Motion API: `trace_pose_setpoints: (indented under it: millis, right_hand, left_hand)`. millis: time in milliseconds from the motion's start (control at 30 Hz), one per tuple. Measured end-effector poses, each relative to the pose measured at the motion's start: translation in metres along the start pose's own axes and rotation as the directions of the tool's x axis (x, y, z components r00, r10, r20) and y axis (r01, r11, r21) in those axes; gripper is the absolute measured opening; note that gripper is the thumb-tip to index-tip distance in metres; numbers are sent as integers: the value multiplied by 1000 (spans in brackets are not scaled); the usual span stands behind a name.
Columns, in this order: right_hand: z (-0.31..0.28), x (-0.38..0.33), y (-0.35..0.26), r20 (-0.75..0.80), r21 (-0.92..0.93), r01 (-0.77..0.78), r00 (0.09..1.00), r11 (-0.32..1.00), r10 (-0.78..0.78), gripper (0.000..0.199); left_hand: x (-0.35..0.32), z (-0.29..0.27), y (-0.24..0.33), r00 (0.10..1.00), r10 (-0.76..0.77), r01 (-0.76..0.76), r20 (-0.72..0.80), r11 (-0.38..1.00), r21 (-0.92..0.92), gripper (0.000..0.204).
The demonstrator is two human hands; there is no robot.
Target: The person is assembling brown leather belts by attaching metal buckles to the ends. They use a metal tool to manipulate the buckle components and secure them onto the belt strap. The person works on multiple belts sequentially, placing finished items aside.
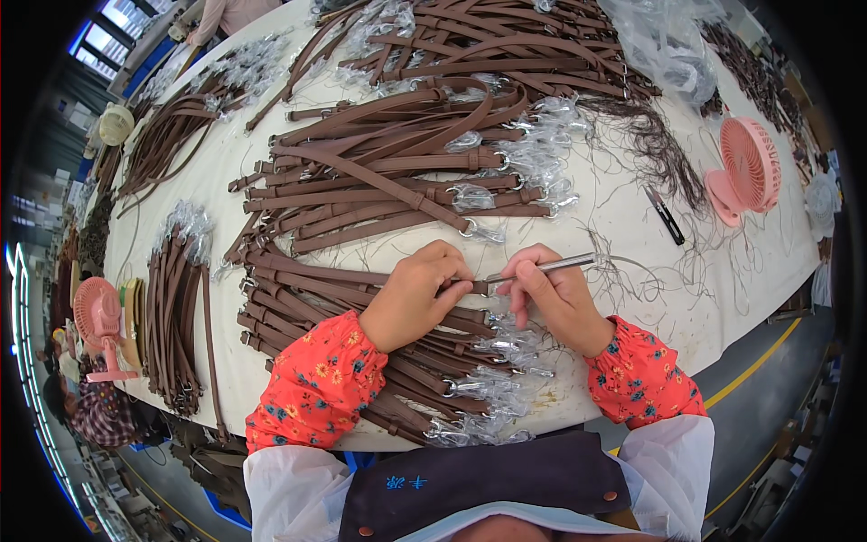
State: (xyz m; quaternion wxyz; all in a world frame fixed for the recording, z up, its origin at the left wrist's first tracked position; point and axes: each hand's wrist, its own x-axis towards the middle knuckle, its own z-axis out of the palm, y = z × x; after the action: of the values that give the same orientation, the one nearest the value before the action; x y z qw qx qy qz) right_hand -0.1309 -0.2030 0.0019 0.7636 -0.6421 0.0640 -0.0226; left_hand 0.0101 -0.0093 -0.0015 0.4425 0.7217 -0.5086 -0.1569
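Observation:
My left hand (411, 296) pinches a brown strap (480, 287) near its end, just above a row of similar straps. My right hand (558, 294) grips a slim silver pen-shaped tool (571, 262), with a thin cord trailing from its outer end. The inner tip of that tool is at or very near the strap's end; contact is hard to make out. Beneath my hands lie many brown straps (316, 301), their metal clasps wrapped in clear plastic (501, 384) toward the right. Red flowered sleeves cover both my forearms.
Another strap pile (361, 203) lies just beyond, with bigger heaps (506, 45) at the back. Loose dark threads (655, 144), a black cutter knife (666, 217) and a pink fan (745, 172) are at right. A second pink fan (97, 316) and a strap bundle (172, 316) are at left.

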Motion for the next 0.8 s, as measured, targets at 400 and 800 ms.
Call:
trace_pose_setpoints:
  millis: [400,800]
  right_hand:
    - [1,0,-4,59,-30,-44,997,999,46,24]
    - [1,0,-6,67,-40,-85,994,996,87,25]
  left_hand:
    - [2,3,4,996,-84,84,-2,995,57,7]
    - [2,0,6,996,-90,90,14,996,28,7]
